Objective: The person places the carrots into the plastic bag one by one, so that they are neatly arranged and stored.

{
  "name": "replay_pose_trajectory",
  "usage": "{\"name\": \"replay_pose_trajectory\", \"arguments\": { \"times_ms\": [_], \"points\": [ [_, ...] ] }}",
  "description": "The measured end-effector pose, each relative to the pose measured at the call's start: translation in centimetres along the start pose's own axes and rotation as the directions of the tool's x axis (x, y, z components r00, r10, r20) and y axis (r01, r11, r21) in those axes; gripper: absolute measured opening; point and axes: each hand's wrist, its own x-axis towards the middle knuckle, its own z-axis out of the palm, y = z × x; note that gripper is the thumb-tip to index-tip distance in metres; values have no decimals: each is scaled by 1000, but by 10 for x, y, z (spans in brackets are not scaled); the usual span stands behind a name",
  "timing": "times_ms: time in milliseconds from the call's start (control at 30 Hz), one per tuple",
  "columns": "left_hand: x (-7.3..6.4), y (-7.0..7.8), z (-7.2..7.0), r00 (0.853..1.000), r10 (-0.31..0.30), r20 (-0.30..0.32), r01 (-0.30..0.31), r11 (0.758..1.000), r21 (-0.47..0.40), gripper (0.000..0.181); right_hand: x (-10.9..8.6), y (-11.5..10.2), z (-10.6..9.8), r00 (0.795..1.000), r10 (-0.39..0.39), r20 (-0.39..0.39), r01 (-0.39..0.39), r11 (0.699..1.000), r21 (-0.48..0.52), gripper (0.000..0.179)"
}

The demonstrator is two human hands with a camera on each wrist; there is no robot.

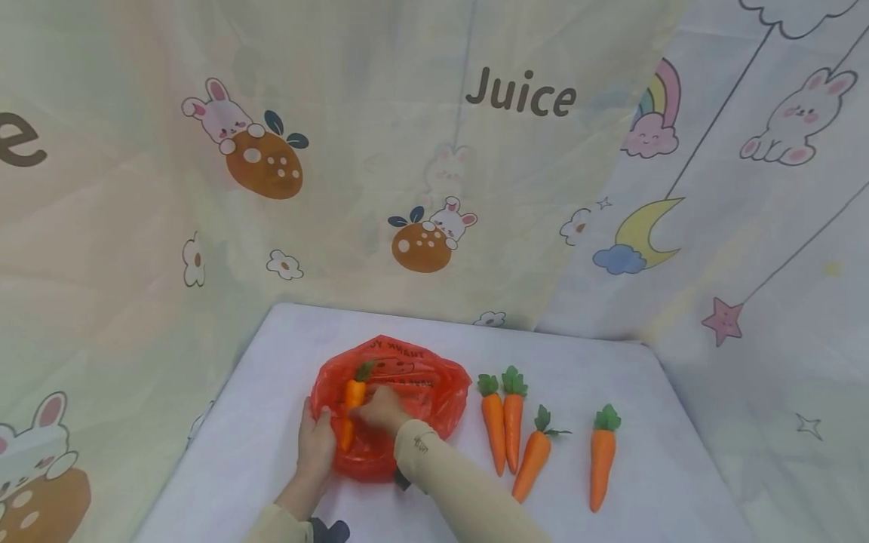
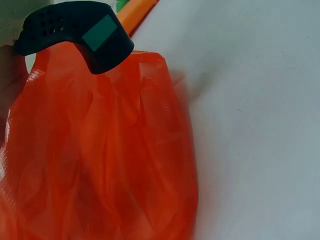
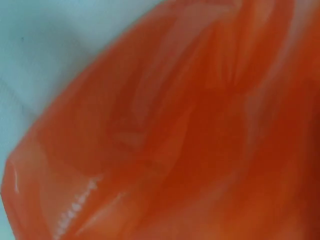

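Observation:
A red plastic bag (image 1: 444, 388) with printed lettering lies open-mouthed on the table's left half. My left hand (image 1: 315, 446) holds its left rim, thumb on the inner side. Inside the mouth, my right hand (image 1: 382, 411) pinches an orange carrot (image 1: 354, 394) with a green leafy top, its tip pointing toward me. The left wrist view has the bag's crumpled side (image 2: 125, 160) and a dark wrist strap (image 2: 75, 30). Red plastic (image 3: 165, 125) fills most of the right wrist view, where the right hand and carrot are hidden.
Right of the bag, two carrots lie side by side, a left one (image 1: 494, 426) and a right one (image 1: 514, 422). A third carrot (image 1: 534, 460) slants nearer me, and another (image 1: 601, 460) lies apart farther right. Patterned cloth (image 1: 353, 226) hangs behind the white table (image 1: 652, 422).

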Motion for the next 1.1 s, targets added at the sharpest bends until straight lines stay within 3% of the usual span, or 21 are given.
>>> {"name": "replay_pose_trajectory", "arguments": {
  "times_ms": [200, 333, 400, 533, 667, 767, 933, 1033, 1100],
  "points": [
    [-1, 2, 0, 1000, 20, 15, -20, 1000, 6, 68, -10, -6, 2, 999, -29, 27, 31, 998, -61, 28],
    [2, 1, -4, 999, 25, 27, -26, 999, 35, 66, -15, -8, 8, 997, -71, 11, 72, 991, -113, 27],
    [4, -1, -7, 999, 26, 27, -28, 997, 69, 65, -19, -10, 11, 992, -125, 5, 124, 971, -203, 28],
    [8, -2, -13, 999, 15, 36, -19, 993, 116, 66, -27, -12, 17, 977, -214, 14, 203, 899, -388, 33],
    [11, 0, -14, 998, -1, 62, -6, 994, 109, 67, -29, -11, 17, 970, -231, 81, 242, 850, -469, 32],
    [11, 2, -14, 997, 4, 82, -12, 996, 90, 67, -30, -9, 13, 966, -222, 136, 260, 848, -462, 32],
    [12, 1, -16, 997, 4, 80, -11, 997, 76, 67, -38, -8, -4, 960, -231, 157, 276, 866, -418, 49],
    [12, 0, -16, 997, -7, 73, 0, 996, 87, 68, -53, -9, -27, 941, -310, 136, 338, 837, -431, 57],
    [12, 0, -17, 997, -3, 77, -4, 996, 87, 68, -67, -9, -47, 916, -382, 122, 394, 796, -460, 62]
  ]
}}
